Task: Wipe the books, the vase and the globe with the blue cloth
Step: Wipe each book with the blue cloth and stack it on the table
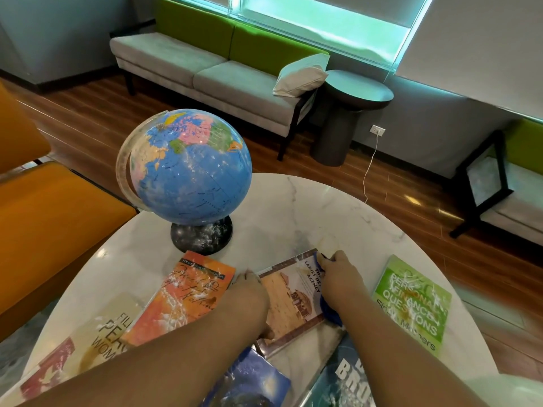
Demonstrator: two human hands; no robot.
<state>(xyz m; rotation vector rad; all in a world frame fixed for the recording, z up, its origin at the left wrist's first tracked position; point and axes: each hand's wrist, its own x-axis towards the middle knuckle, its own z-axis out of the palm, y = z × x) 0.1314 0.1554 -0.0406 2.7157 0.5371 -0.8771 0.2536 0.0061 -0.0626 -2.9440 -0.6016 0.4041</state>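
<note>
Both hands are on one book. The left hand (249, 295) lies on the left edge of the brown book (289, 304) and holds it down. I cannot tell if its fingers bend round the edge. The right hand (338, 273) grips the bunched-up blue cloth (330, 312) and presses it on the top right corner of the same book. That book lies flat on the white surface (293, 207), close to the person.

I think the job is only at its start. The brown book looks like the one being wiped now, and it has a few white marks near its top. The orange book (182, 295) just beside it and the green book (411, 304) off to the right are covered in white smears, so they need wiping. The cream book (108, 333), the dark blue book (252, 380) and the teal book (346, 377) at the near edge look smeared too. The globe (191, 168) stands behind the books, with white streaks on its ball and its black base. No vase can be seen.
</note>
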